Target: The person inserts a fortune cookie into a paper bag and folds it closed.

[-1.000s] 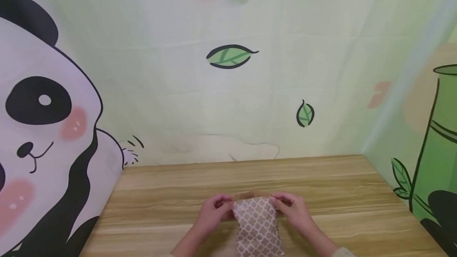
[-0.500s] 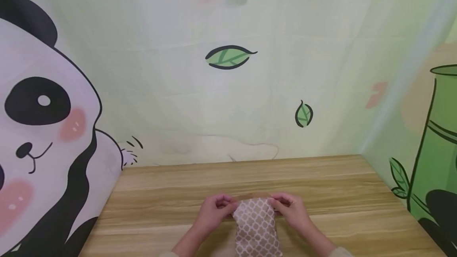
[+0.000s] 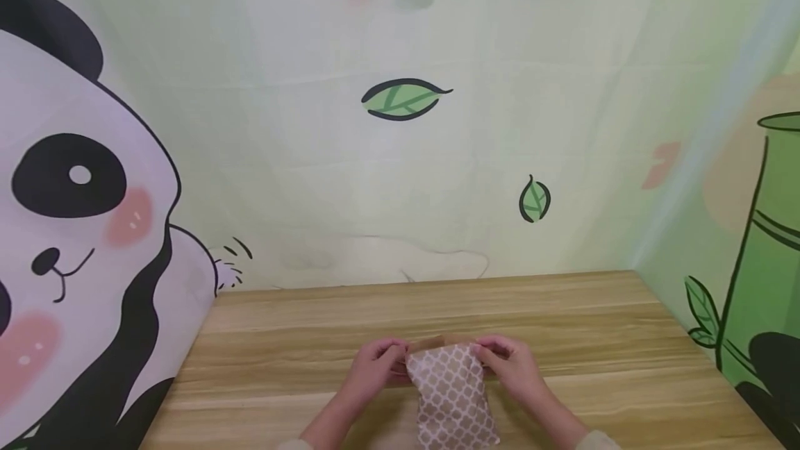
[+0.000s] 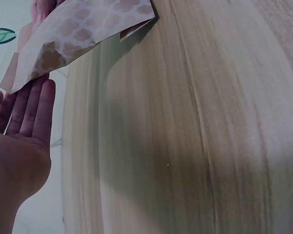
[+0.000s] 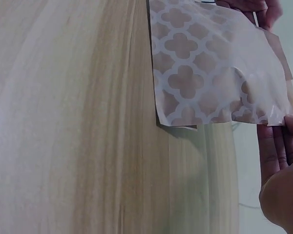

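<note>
A tan paper bag with a white quatrefoil pattern stands at the front middle of the table, its bottom end cut off by the head view's lower edge. Its plain brown inner side shows at the top, where the mouth gapes a little. My left hand pinches the left corner of the mouth, with fingers behind the paper. At the opposite corner, my right hand pinches the edge between thumb and fingers. Both wrist views show the bag's patterned side creased near the mouth.
The wood-grain table runs back to a pale green printed backdrop. A printed panda covers the left side, and printed bamboo the right.
Half a second ago the bag's brown inner side was mostly out of sight; it shows again at the mouth now. Both hands have kept their grip, with only small shifts.
</note>
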Demonstrator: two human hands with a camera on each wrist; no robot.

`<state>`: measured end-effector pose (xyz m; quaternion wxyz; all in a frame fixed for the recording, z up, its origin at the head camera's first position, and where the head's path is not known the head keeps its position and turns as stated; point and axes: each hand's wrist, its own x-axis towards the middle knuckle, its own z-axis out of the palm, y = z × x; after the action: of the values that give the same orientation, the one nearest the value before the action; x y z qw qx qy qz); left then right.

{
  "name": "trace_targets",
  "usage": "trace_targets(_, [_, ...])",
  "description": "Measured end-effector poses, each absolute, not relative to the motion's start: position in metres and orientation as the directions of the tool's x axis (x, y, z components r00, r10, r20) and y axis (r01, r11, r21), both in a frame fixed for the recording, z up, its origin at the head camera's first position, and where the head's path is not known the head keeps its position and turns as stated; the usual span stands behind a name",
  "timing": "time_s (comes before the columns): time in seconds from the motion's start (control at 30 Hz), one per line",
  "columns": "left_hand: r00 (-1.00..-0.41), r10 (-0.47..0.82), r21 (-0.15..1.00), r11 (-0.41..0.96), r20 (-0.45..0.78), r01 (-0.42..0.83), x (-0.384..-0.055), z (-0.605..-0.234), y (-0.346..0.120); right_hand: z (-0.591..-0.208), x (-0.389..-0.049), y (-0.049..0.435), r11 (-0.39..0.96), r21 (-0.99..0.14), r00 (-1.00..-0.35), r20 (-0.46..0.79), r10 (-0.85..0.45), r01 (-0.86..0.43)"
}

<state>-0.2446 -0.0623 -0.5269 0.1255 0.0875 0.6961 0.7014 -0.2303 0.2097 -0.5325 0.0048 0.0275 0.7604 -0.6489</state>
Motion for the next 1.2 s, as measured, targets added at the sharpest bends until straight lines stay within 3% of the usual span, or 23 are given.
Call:
trace_targets(0.23, [-0.941,0.314,0.992,0.027,-0.128,-0.126,-0.246,-0.523,-0.065,-0.529,-0.232,0.207,0.161,-0.987,-1.000,-0.014,-0.004,0.013])
trace_targets(0.67, [-0.895,0.439,0.997,0.045,-0.074,-0.060,-0.249,-0.522,-0.078,-0.526,-0.236,0.204,0.169,-0.986,-1.000,0.003,-0.027,-0.007])
trace_targets(1.2, [-0.857,0.498,0.990,0.108,-0.133,-0.091,-0.252,-0.516,-0.084,-0.530,-0.232,0.209,0.147,-0.989,-0.997,-0.016,-0.080,0.004])
